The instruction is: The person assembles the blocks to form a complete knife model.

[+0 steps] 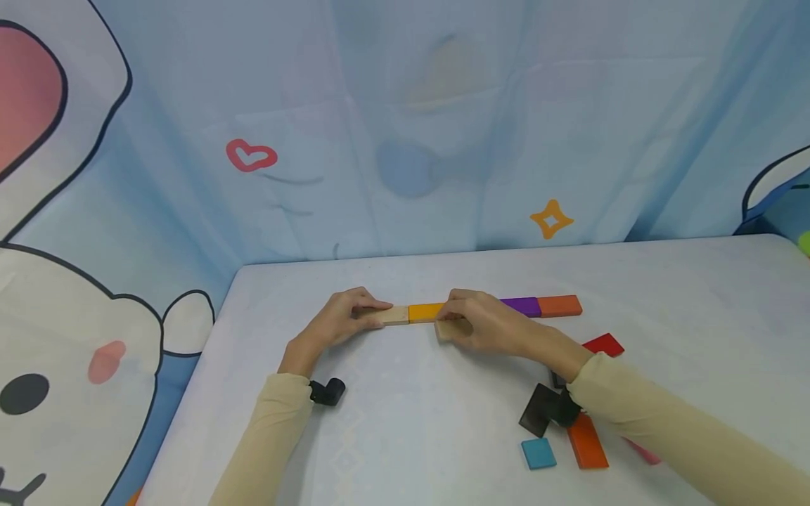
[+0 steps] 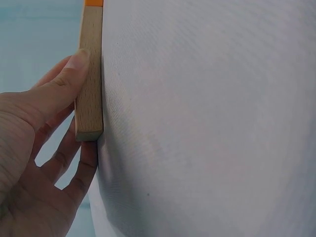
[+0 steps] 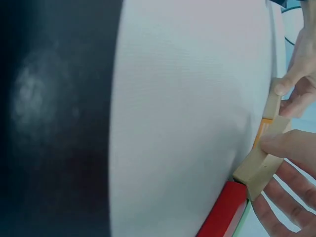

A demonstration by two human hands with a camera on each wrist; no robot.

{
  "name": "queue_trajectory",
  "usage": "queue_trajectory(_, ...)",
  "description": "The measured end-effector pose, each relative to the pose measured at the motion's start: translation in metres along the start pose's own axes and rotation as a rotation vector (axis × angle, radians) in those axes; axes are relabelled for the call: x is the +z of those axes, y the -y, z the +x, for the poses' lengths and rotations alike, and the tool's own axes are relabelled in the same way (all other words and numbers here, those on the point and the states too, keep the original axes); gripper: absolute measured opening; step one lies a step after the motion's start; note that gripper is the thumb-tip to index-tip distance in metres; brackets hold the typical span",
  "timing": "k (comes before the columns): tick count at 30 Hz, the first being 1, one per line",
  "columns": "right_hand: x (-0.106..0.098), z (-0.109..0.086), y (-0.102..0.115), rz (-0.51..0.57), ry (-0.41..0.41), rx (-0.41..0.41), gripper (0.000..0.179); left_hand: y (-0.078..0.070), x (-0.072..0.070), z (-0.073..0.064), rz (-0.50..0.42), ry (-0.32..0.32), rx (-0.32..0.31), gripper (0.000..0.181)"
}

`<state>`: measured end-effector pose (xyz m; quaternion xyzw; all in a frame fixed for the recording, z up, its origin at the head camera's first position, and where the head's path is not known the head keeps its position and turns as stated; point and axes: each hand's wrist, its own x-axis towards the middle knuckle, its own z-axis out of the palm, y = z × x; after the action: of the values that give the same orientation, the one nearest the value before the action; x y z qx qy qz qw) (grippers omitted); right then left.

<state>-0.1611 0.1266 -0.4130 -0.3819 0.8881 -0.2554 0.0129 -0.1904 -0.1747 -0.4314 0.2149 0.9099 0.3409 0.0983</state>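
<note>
A row of coloured blocks lies along the far part of the table. My left hand (image 1: 332,323) pinches the plain wooden block (image 2: 90,94) at its left end, thumb on the near side, fingers behind. Against that block sits a yellow-orange block (image 1: 424,313). My right hand (image 1: 490,323) holds another plain wooden block (image 3: 261,165) between thumb and fingers, tilted, overlapping the yellow-orange one in the right wrist view. A red block (image 3: 223,210) touches or nearly meets its lower end there. Further right in the row are purple (image 1: 522,306) and orange (image 1: 560,306) blocks; my right hand hides the middle.
Loose blocks lie around my right forearm: a red one (image 1: 604,344), a black one (image 1: 538,410), a light-blue square (image 1: 538,453), an orange one (image 1: 587,443) and a pink one (image 1: 645,451) partly under the sleeve. A blue patterned curtain (image 1: 405,126) hangs behind the white table (image 1: 405,436).
</note>
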Motion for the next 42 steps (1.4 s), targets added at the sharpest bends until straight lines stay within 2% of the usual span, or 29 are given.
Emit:
queue_trajectory(19,0.014,0.002,0.000,-0.169,-0.044,-0.030,0.028,0.000,-0.001,0.000,0.014,0.004,0.013,0.034)
queue_trajectory(31,0.015,0.003,0.001,-0.162,-0.062,0.003,0.024,0.001,-0.001,-0.001,0.009,0.002,-0.009,0.033)
queue_trajectory(36,0.002,0.000,0.007,-0.134,-0.047,0.019,0.023,0.001,0.000,-0.001,-0.002,0.002,-0.012,0.033)
queue_trajectory(42,-0.034,-0.012,0.013,-0.044,-0.048,0.096,0.018,0.001,0.000,-0.001,0.010,0.002,0.001,0.033)
